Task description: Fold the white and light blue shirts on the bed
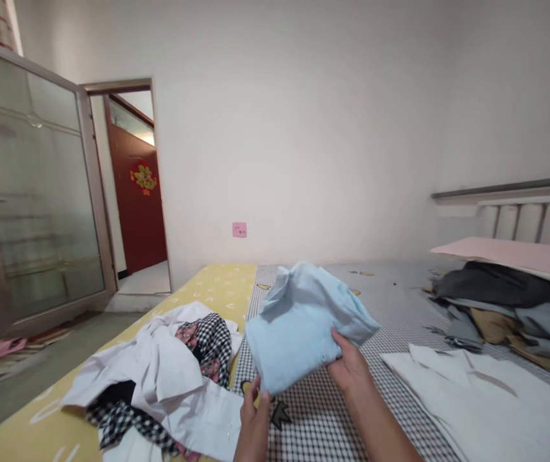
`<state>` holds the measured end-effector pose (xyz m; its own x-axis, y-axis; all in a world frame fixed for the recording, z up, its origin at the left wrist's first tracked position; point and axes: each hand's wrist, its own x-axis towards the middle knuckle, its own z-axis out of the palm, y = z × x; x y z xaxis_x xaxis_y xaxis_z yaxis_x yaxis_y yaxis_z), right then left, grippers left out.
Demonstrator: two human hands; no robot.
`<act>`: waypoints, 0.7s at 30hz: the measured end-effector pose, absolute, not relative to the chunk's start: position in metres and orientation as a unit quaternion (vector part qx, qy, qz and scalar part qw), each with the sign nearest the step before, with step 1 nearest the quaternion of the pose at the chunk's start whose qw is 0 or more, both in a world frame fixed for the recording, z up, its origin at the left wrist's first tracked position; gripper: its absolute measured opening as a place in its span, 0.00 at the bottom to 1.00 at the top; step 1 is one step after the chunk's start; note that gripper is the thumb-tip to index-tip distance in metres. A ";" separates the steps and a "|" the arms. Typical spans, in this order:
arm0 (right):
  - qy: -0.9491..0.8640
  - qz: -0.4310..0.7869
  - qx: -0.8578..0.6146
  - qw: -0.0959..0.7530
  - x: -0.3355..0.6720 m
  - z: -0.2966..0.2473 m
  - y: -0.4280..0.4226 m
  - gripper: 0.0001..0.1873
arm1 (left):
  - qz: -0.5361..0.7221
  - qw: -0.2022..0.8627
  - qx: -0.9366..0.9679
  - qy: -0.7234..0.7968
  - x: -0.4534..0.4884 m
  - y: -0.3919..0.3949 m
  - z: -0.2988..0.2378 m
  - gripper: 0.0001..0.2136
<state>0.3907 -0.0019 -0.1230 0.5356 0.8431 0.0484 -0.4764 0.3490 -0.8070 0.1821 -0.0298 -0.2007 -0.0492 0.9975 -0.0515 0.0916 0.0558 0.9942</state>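
Note:
A light blue shirt (pixel 298 340), folded into a bundle with a collar-like flap on top, is held up over the bed in front of me. My left hand (pixel 255 410) pinches its lower left corner between thumb and fingers. On the lower right edge, my right hand (pixel 349 366) grips the cloth with the thumb on top; the fingers beneath are hidden. Left of the shirt lies a loose heap of clothes: a crumpled white garment (pixel 169 366) and a black-and-white checked garment (pixel 214 340). To the right, a white shirt (pixel 491 398) lies flat.
The bed has a checked sheet (pixel 313 423) beside a yellow sheet (pixel 226 279). At the right, dark and brown folded clothes (pixel 496 289) are stacked under a pink board (pixel 515 253), near a radiator (pixel 534 218). A glass door (pixel 38 192) stands at the left.

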 end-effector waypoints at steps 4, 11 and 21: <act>-0.050 0.452 -0.360 0.814 0.382 -0.196 -0.064 0.37 | 0.481 0.494 0.504 0.520 0.170 -0.039 -0.203 0.33; -0.021 0.500 -0.369 0.783 0.391 -0.263 -0.160 0.37 | 0.449 0.470 0.501 0.571 0.167 -0.067 -0.249 0.39; 0.011 0.497 -0.429 0.755 0.448 -0.257 -0.180 0.44 | 0.457 0.415 0.511 0.598 0.195 -0.086 -0.260 0.36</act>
<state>0.4482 -0.1795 -0.2573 0.5067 0.7397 -0.4428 -0.7593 0.1397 -0.6355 0.1946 -0.0855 -0.2599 -0.1330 0.9907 -0.0291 0.2310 0.0595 0.9711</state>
